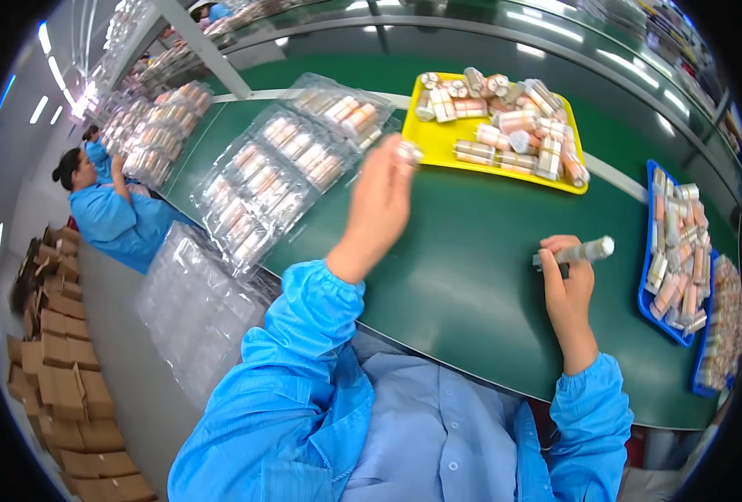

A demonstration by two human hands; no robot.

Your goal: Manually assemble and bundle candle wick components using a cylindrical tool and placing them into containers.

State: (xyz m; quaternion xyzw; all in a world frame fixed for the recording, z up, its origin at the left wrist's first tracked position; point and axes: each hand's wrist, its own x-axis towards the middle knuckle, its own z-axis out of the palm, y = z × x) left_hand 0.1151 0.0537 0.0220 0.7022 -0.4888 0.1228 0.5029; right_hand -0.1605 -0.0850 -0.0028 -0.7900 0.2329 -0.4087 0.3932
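My left hand point(378, 207) is raised beside the left edge of the yellow tray point(434, 144), fingers closed on a small pale cylinder point(409, 151); only its end shows. Over the green table, my right hand point(568, 294) grips a grey-green cylinder point(597, 249) with a whitish end, held crosswise between thumb and fingers. Small pink, white and silver cylinders point(547, 159) lie jumbled in the yellow tray. To the left of my left hand, a clear plastic compartment tray point(291, 219) holds several rows of similar cylinders. Another clear tray point(321, 84) overlaps behind it.
A blue tray point(645, 289) of cylinders stands at the right, with a second blue tray point(702, 390) beside it. Clear plastic trays point(195, 309) sit off the table's left edge. A person point(124, 205) in blue works farther left. Cardboard boxes point(61, 385) line the floor.
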